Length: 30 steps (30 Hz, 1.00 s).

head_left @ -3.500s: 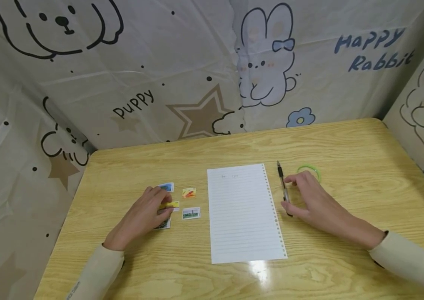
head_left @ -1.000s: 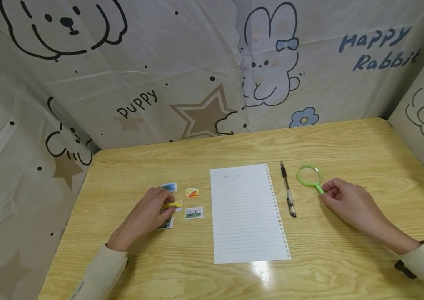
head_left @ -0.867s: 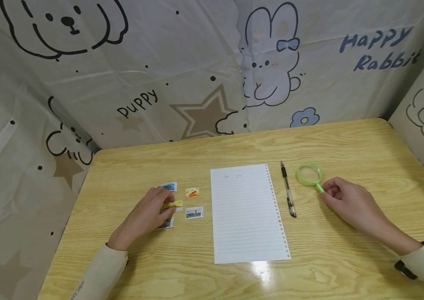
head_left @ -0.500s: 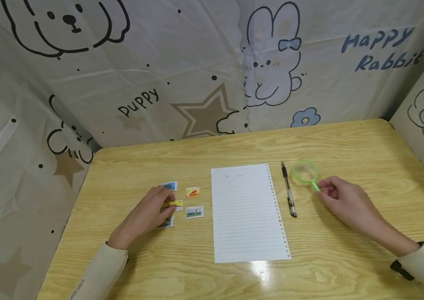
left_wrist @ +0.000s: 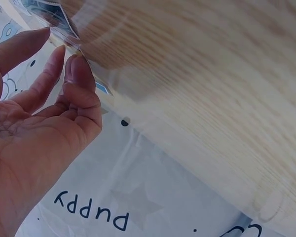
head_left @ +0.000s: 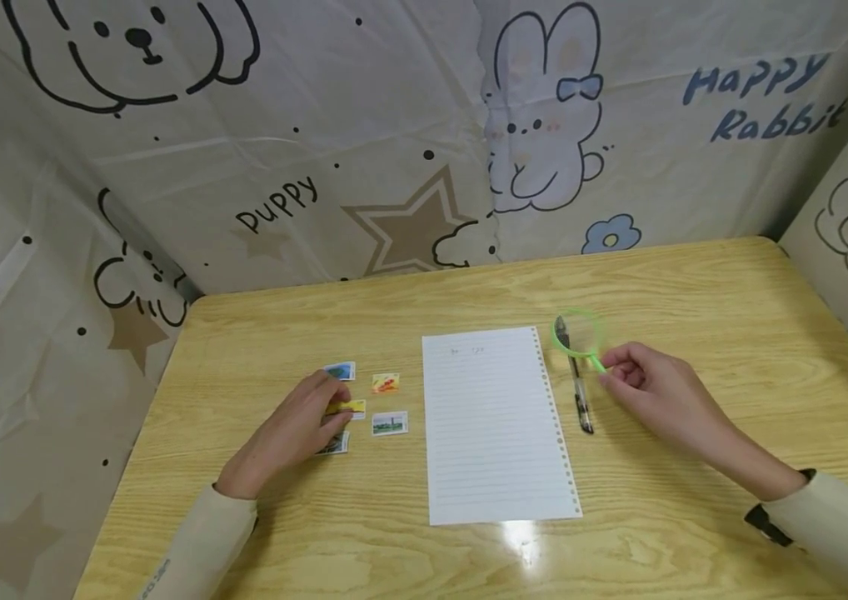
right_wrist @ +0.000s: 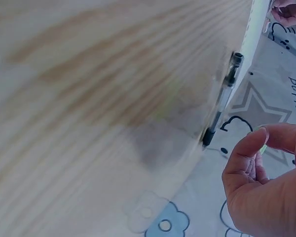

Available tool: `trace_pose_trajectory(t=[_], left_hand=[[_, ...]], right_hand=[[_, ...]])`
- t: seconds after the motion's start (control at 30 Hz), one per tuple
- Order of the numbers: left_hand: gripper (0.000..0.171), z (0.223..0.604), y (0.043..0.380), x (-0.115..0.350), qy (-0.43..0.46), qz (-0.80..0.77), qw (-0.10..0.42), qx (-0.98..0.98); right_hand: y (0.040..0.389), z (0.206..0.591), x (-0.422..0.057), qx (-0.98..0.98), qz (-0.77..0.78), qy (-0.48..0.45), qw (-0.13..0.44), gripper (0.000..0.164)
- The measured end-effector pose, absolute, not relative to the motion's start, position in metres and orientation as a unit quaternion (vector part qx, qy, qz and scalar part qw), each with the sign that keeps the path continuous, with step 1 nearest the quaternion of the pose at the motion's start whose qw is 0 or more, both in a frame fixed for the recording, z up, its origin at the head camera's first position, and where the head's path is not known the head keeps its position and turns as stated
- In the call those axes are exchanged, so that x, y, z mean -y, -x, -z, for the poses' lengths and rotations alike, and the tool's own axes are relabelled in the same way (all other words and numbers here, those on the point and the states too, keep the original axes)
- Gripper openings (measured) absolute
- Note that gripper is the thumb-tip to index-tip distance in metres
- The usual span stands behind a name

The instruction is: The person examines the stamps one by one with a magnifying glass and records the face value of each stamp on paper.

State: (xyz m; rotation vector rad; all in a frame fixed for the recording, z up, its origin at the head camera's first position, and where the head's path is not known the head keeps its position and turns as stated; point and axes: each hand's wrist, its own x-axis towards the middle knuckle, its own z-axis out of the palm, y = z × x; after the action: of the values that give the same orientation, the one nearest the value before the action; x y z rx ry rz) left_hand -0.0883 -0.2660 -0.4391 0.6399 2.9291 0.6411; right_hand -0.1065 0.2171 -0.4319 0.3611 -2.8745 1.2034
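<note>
Plainly, the weak point I see is the right hand (head_left: 652, 387): its thumb and fingers pinch the magnifier (head_left: 580, 335) by a slim handle (head_left: 598, 363), so I judge the ring could tip or twist if that pinch loosens. In the head view the lens overlaps the far end of the pen (head_left: 579, 393); a dip there might knock it and set it rolling, perhaps onto the paper (head_left: 499, 433) just to its left. How much gap lies between lens and pen, I cannot tell.

Over on the left, the left hand (head_left: 285, 429) has its fingers relaxed above part of the yellow stamp (head_left: 355, 408), and I see no grip; whether a fingertip touches it is unclear. Something that light could skid under a sideways brush, and the blue stamp (head_left: 341, 371) and dark stamp (head_left: 336, 443) sit near enough to be dragged along.

The head view gives me the whole ring; the right wrist view shows only a scrap of green, yet it catches thumb and finger meeting. From the left wrist I get the palm side and bent outer fingers, hidden from above. Only the head view shows me faint marks near the paper's far edge.
</note>
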Motion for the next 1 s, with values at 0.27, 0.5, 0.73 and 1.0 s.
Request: trace_pose_trajectory(t=[0.27, 0.5, 0.73, 1.0], left_hand=[[0.014, 0.439, 0.087, 0.265, -0.203, -0.196, 0.029, -0.959], [0.014, 0.44, 0.087, 0.266, -0.204, -0.194, 0.028, -0.959], [0.014, 0.441, 0.087, 0.267, -0.202, -0.192, 0.031, -0.96], [0.017, 0.443, 0.087, 0.268, -0.212, -0.191, 0.017, -0.958]], right_hand=[[0.108, 0.426, -0.195, 0.898, -0.414, -0.15, -0.011, 0.019], [0.111, 0.421, -0.173, 0.881, -0.427, -0.203, -0.023, 0.014], [0.112, 0.415, -0.154, 0.873, -0.428, -0.232, -0.042, 0.01], [0.111, 0.415, -0.132, 0.866, -0.432, -0.246, -0.06, 0.009]])
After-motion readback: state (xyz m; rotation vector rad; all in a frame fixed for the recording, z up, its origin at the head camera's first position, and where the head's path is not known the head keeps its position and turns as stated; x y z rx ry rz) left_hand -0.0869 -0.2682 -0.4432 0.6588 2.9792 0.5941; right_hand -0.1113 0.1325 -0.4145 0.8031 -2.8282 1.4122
